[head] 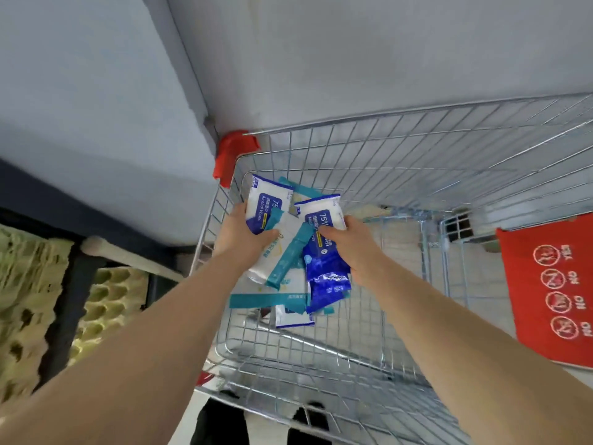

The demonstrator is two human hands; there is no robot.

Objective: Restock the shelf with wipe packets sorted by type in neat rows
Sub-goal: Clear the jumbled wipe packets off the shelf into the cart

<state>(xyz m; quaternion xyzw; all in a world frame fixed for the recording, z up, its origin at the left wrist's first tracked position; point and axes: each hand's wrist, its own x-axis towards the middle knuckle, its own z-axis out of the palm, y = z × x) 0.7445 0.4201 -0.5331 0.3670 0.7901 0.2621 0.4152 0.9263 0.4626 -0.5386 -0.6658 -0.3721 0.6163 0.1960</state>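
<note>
Both of my hands reach down into a wire shopping cart (401, 149). My left hand (244, 232) grips a white and blue alcohol wipe packet (266, 200) by its lower end. My right hand (349, 242) grips a second alcohol wipe packet (321, 213) of the same kind, with a dark blue packet (327, 271) just under it. A heap of other packets lies on the cart floor: teal and white ones (282, 264), a teal strip (263, 300) and a small white packet (293, 316).
A red plastic corner guard (232, 154) sits at the cart's far left corner, against a grey wall corner (192, 75). The red child-seat flap (552, 293) with warning symbols hangs at the right. At the left stand a dark shelf frame (64, 300) and yellow-green packaging (22, 284).
</note>
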